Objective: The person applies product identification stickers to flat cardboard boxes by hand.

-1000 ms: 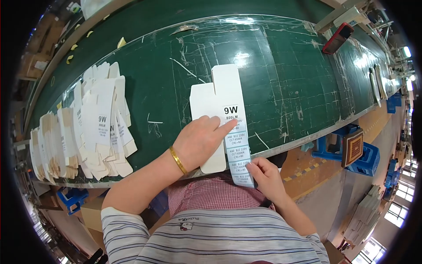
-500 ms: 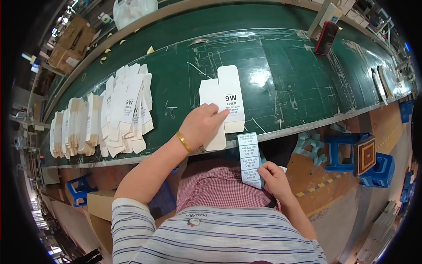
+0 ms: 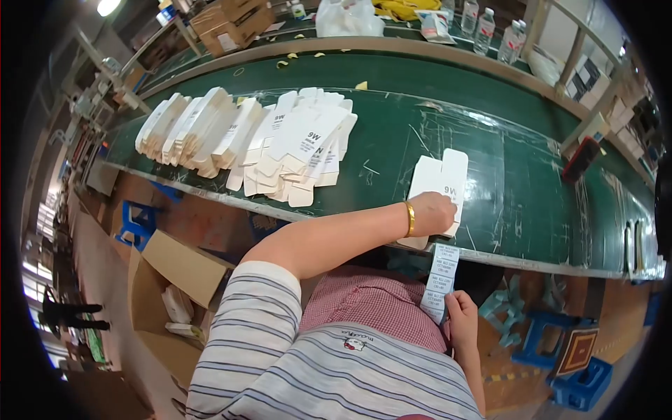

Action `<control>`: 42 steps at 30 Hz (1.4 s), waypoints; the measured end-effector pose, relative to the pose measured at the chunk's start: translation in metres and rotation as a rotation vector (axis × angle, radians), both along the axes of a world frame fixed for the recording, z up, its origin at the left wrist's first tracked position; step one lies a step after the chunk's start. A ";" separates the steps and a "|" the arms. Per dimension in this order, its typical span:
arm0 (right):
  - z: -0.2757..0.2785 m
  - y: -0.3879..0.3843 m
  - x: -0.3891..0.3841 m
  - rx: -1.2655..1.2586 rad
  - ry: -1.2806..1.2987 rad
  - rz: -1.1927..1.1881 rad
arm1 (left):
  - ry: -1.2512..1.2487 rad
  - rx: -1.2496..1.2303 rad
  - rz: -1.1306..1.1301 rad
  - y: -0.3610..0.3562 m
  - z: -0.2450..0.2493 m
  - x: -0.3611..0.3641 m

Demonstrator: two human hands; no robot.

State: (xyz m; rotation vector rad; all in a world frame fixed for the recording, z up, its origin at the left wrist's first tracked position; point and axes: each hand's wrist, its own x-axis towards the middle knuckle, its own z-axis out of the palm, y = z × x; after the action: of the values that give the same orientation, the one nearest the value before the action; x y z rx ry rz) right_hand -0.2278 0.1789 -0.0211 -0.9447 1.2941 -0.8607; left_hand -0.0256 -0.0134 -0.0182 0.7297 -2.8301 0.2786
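Note:
My left hand (image 3: 432,213), with a gold bracelet at the wrist, lies on a flat white carton (image 3: 453,171) marked 9W near the table's front edge. Its fingers are curled and pressed together, and whatever is under them is hidden. Below the table edge, my right hand (image 3: 462,316) pinches the lower part of a light-blue strip of printed labels (image 3: 442,269). The strip's upper end reaches up to the edge, close to the carton. Left of my hands, a loose pile of white cartons (image 3: 308,136) joins rows of stacked cartons (image 3: 185,129).
The green table (image 3: 378,189) has a raised rail behind it. Beyond stand brown boxes (image 3: 231,24), a white plastic bag (image 3: 348,17) and bottles (image 3: 484,31). A red-edged phone (image 3: 581,159) leans at right. Blue stools (image 3: 581,383) and an open box (image 3: 178,269) are below.
The view has turned left, so table, cartons and hands appear further right. My left hand's pointing finger is now curled in on the carton. My right hand still holds the label strip.

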 end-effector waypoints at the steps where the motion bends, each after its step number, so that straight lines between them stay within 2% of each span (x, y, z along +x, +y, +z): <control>1: 0.002 -0.001 0.001 -0.001 0.001 0.004 | 0.053 -0.066 -0.041 0.000 0.011 0.004; 3: 0.006 -0.002 0.004 0.002 -0.005 0.010 | 0.122 -0.157 -0.073 -0.002 0.038 0.018; 5: 0.004 -0.001 0.003 -0.006 0.015 0.017 | 0.065 -0.142 -0.036 -0.006 0.068 0.046; 9: 0.012 -0.009 0.003 -0.065 0.118 0.053 | 0.151 -0.151 0.043 0.009 0.129 0.150; 10: 0.012 -0.012 0.002 -0.100 0.112 0.064 | 0.204 -0.191 0.115 0.013 0.128 0.172; 12: 0.011 -0.017 0.002 -0.155 0.083 0.073 | 0.082 -0.226 0.345 0.021 0.124 0.211; 15: 0.012 -0.022 0.000 -0.211 0.064 0.103 | 0.236 -0.321 0.445 0.052 0.099 0.192; 16: 0.010 -0.021 -0.002 -0.223 0.064 0.116 | 0.338 -0.149 0.425 0.063 0.083 0.170; 17: 0.008 -0.020 -0.003 -0.235 0.063 0.129 | 0.501 0.167 0.450 0.078 0.068 0.143; 19: 0.009 -0.020 -0.007 -0.329 0.125 0.164 | 0.824 1.116 0.572 0.102 0.045 0.083; 20: 0.011 -0.020 -0.009 -0.371 0.160 0.190 | 0.929 1.490 0.591 0.107 0.034 0.061; 21: 0.015 -0.019 -0.011 -0.416 0.197 0.221 | 0.953 1.630 0.538 0.112 0.024 0.045; 22: 0.017 -0.018 -0.014 -0.440 0.218 0.254 | 1.134 1.858 0.518 0.115 0.020 0.031; 24: 0.017 -0.015 -0.022 -0.455 0.253 0.321 | 1.420 1.964 0.494 0.120 0.037 0.012; 28: 0.029 -0.021 -0.021 -0.495 0.221 0.173 | 1.351 1.647 0.407 0.129 0.055 0.006; 33: 0.070 -0.040 -0.004 -0.730 0.291 0.140 | 1.156 1.332 0.331 0.142 0.063 0.004; 35: 0.071 -0.043 -0.001 -0.807 0.402 0.214 | 1.156 1.343 0.346 0.144 0.066 0.003; 39: 0.068 -0.040 0.003 -0.668 0.325 0.098 | 1.144 1.221 0.285 0.141 0.062 0.005; 42: 0.065 -0.040 0.006 -0.647 0.279 0.063 | 1.158 1.347 0.367 0.138 0.070 0.003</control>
State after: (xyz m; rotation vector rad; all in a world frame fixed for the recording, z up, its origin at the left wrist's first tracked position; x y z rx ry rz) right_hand -0.2218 0.1385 0.0440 -1.6525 1.2236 -1.1570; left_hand -0.0225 0.1249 0.0522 1.0512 -1.4126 -1.5553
